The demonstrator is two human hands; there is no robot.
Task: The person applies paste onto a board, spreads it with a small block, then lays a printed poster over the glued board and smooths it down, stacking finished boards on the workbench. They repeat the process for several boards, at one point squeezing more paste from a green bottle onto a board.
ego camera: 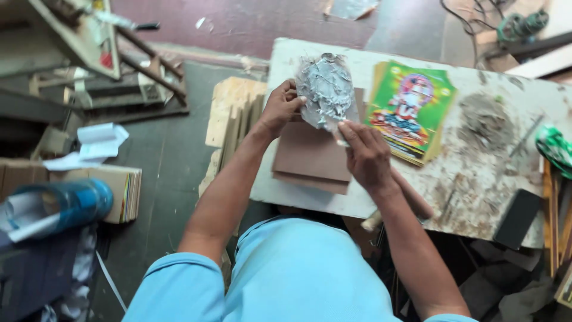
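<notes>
Left hand (279, 108) grips the left edge of a paste-smeared sheet (326, 89), fingers curled round it, thumb on top. Right hand (364, 154) pinches the sheet's lower right corner, fingertips pressed together on it. The sheet is held tilted above the tabletop (471, 185), its upper face thick with grey paste.

Directly beneath both hands: a stack of brown boards (313, 156), lying flat, its near edge close to the tabletop's front edge. Just right of the right hand: a pile of bright green printed pictures (411, 110), touching or nearly touching the brown boards. Farther right: a mound of grey paste (485, 122) on the stained surface, then a green ribbon-like bundle (554, 146) at the far edge. A dark flat block (517, 219) sits near the front right corner.

Left of the left hand, off the tabletop: pale plywood pieces (233, 110) leaning together. Well left, on the floor: a blue plastic roll (62, 206) and crumpled white paper (98, 143).
</notes>
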